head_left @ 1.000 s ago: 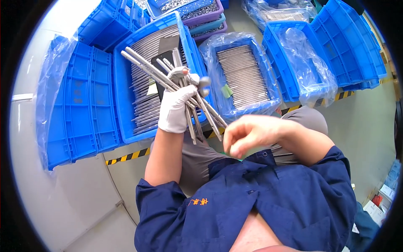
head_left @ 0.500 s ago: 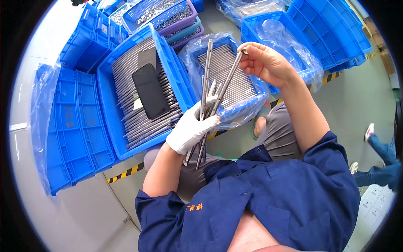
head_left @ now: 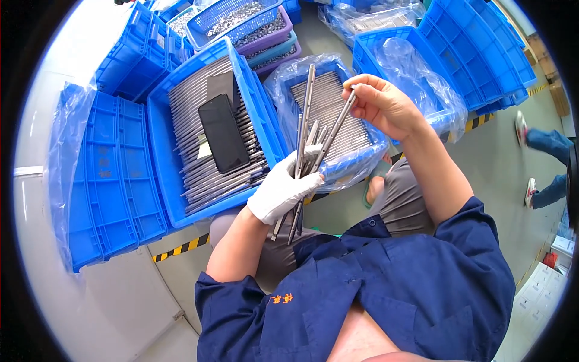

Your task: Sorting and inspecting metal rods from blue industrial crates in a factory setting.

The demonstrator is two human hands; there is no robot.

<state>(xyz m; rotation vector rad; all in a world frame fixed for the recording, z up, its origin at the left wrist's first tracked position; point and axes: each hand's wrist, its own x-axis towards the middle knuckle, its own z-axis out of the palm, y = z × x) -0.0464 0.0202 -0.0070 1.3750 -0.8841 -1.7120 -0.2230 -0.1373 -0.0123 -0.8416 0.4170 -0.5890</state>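
Note:
In a white glove, my left hand [head_left: 283, 190] is wrapped round a bunch of slim metal rods [head_left: 305, 123] with small holes along them. Their upper ends fan out and their lower ends stick out below the glove. My bare right hand [head_left: 386, 105] pinches the top end of one metal rod [head_left: 335, 130], which leans to the right while its lower part is still among the bunch in the glove. Behind the hands, a plastic-lined blue crate [head_left: 378, 148] holds rows of similar rods. Whether my right fingers hold a small part at the rod's tip is too small to tell.
On the left, a blue crate [head_left: 158, 130] full of rods carries a black phone [head_left: 223, 133] and a dark flat piece [head_left: 222, 86]. Baskets of small metal parts [head_left: 241, 24] stack behind it. More blue crates [head_left: 470, 48] stand right. A person's legs [head_left: 546, 145] show at far right.
Both hands keep their hold on the rods, and the view has shifted slightly. The person at far right has moved their legs.

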